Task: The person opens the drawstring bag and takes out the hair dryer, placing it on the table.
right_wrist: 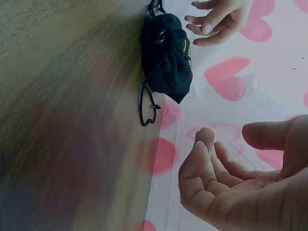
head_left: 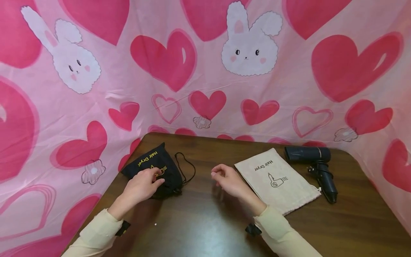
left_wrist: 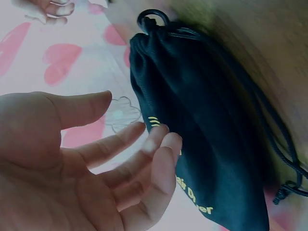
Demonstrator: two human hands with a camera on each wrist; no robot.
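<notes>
A black drawstring bag (head_left: pixel 170 178) with yellow "Hair Dryer" lettering lies at the left of the table, bulging, its cord (head_left: pixel 192 171) looped out to the right. My left hand (head_left: pixel 141 184) hovers at its near side, fingers loosely bent and holding nothing. In the left wrist view those fingertips (left_wrist: pixel 168 142) overlap the printed face of the black bag (left_wrist: pixel 192 96). Between the two bags is my right hand (head_left: pixel 229 181), its fingers relaxed around bare air. Just right of it, a flat beige drawstring bag (head_left: pixel 264 171) shows a dryer drawing and the same words.
At the back right lies a black hair dryer (head_left: pixel 305 154), its handle (head_left: pixel 326 182) pointing toward the near side with cord wrapped about it. Pink heart-and-bunny cloth (head_left: pixel 205 78) hangs behind and beside the brown wooden table (head_left: pixel 199 225). A tiny white speck (head_left: pixel 155 224) lies near the front.
</notes>
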